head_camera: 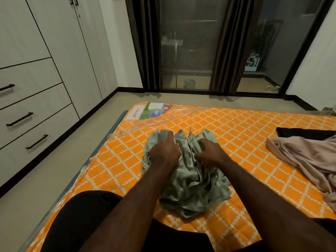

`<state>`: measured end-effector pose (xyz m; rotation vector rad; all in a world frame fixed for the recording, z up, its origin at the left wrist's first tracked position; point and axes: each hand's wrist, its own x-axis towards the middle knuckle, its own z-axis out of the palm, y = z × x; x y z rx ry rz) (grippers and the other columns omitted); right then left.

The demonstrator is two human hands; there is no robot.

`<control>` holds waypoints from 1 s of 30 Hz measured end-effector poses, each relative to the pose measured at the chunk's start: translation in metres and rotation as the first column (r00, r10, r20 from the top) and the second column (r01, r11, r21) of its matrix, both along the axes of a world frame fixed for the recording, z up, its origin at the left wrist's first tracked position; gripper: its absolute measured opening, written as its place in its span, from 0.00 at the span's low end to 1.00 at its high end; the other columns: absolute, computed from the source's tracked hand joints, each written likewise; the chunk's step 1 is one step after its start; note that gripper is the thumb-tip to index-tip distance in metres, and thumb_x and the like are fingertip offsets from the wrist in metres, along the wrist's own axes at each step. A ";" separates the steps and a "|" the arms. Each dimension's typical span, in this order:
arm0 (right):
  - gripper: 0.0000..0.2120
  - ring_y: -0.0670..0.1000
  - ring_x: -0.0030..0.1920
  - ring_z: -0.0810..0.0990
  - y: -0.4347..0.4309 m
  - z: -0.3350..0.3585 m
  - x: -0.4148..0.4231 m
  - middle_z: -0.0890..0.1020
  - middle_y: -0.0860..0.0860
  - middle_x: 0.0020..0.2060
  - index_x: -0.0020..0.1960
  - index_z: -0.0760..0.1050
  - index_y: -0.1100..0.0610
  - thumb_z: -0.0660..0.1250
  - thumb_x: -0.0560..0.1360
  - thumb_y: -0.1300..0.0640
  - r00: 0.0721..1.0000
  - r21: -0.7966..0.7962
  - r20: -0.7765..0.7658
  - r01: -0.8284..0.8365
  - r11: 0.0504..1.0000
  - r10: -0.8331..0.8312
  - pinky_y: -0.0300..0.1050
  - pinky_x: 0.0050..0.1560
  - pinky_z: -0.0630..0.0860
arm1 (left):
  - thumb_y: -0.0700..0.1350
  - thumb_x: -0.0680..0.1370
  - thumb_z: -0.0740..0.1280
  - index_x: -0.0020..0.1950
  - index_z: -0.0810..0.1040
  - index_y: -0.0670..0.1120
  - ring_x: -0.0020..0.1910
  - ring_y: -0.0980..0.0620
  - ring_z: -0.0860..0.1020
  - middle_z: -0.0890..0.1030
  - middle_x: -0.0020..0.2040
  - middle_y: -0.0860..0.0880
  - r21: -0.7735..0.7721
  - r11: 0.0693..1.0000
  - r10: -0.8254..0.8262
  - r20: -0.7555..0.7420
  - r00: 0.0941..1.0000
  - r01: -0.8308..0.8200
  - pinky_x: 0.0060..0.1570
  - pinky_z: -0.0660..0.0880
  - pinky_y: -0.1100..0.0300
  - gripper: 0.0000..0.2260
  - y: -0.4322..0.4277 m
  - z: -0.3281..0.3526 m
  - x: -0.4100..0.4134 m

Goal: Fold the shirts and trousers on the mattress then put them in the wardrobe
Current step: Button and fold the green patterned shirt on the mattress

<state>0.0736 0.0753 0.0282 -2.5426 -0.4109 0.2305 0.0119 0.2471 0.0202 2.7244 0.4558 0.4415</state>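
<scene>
A crumpled pale green patterned shirt (190,186) lies in a heap on the orange diamond-patterned mattress (245,128) in front of me. My left hand (164,151) grips the shirt's left upper part, fingers curled into the cloth. My right hand (209,151) grips a bunch of the same shirt near its top middle. A beige-pink garment (309,159) lies loosely spread at the right edge, with a dark garment (305,132) behind it. The white wardrobe (54,51) with closed doors and drawers stands at the left.
My knees in dark shorts (81,220) rest on the mattress's near edge. A strip of tiled floor (36,188) runs between mattress and wardrobe. Clear plastic wrap and a label (151,110) cover the mattress's far corner. Dark curtains and glass doors (190,51) stand beyond.
</scene>
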 end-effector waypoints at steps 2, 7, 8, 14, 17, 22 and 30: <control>0.09 0.53 0.38 0.76 -0.001 0.001 0.001 0.76 0.53 0.37 0.42 0.73 0.55 0.73 0.70 0.57 0.999 -0.066 0.013 -0.043 0.997 0.044 0.46 0.38 0.70 | 0.55 0.80 0.64 0.78 0.63 0.55 0.59 0.40 0.78 0.76 0.67 0.43 0.156 0.986 0.041 0.076 0.996 -0.052 0.51 0.74 0.47 0.26 0.000 0.000 0.000; 0.17 0.47 0.32 0.72 -0.002 0.003 0.000 0.74 0.49 0.30 0.32 0.70 0.53 0.76 0.73 0.55 0.957 -0.302 -0.106 -0.289 0.908 0.270 0.43 0.32 0.68 | 0.38 0.75 0.65 0.80 0.61 0.49 0.80 0.39 0.54 0.57 0.81 0.41 0.135 0.969 -0.219 0.066 0.973 0.209 0.74 0.61 0.40 0.33 -0.003 -0.002 0.006; 0.18 0.47 0.31 0.72 -0.002 0.005 -0.001 0.74 0.49 0.30 0.32 0.70 0.53 0.76 0.74 0.53 0.937 -0.343 -0.149 -0.350 0.872 0.317 0.43 0.33 0.68 | 0.35 0.75 0.64 0.81 0.59 0.48 0.81 0.40 0.53 0.55 0.82 0.42 0.094 0.960 -0.269 0.050 0.962 0.263 0.76 0.59 0.41 0.35 -0.005 -0.002 0.006; 0.19 0.51 0.32 0.75 -0.006 0.023 -0.004 0.79 0.49 0.30 0.29 0.78 0.49 0.74 0.74 0.41 0.825 -0.331 -0.462 -0.502 0.799 0.326 0.47 0.38 0.74 | 0.38 0.77 0.63 0.78 0.62 0.45 0.64 0.39 0.74 0.71 0.73 0.43 0.122 0.949 -0.287 -0.044 0.957 0.290 0.51 0.74 0.48 0.29 -0.004 -0.002 0.004; 0.13 0.50 0.33 0.80 -0.013 0.038 -0.005 0.86 0.51 0.35 0.36 0.84 0.48 0.72 0.78 0.46 0.853 -0.295 -0.417 -0.452 0.842 0.313 0.42 0.35 0.76 | 0.41 0.78 0.62 0.57 0.76 0.45 0.52 0.40 0.78 0.78 0.52 0.43 0.204 0.944 -0.252 -0.068 0.965 0.260 0.38 0.67 0.53 0.09 0.001 -0.002 0.003; 0.19 0.50 0.32 0.83 -0.020 0.052 0.004 0.85 0.52 0.32 0.38 0.85 0.57 0.71 0.78 0.43 0.993 0.008 0.035 -0.114 0.993 0.114 0.45 0.39 0.79 | 0.52 0.77 0.66 0.54 0.76 0.50 0.45 0.43 0.78 0.76 0.49 0.47 0.137 0.939 -0.316 -0.019 0.949 0.315 0.38 0.71 0.54 0.10 -0.002 -0.005 0.004; 0.10 0.46 0.37 0.81 -0.012 0.032 0.001 0.82 0.49 0.37 0.53 0.80 0.52 0.71 0.79 0.46 0.963 0.268 0.254 0.020 0.963 -0.091 0.42 0.34 0.74 | 0.54 0.74 0.66 0.56 0.74 0.49 0.45 0.46 0.77 0.74 0.50 0.48 0.113 0.814 -0.548 -0.179 0.817 0.570 0.44 0.78 0.50 0.13 -0.009 -0.007 0.005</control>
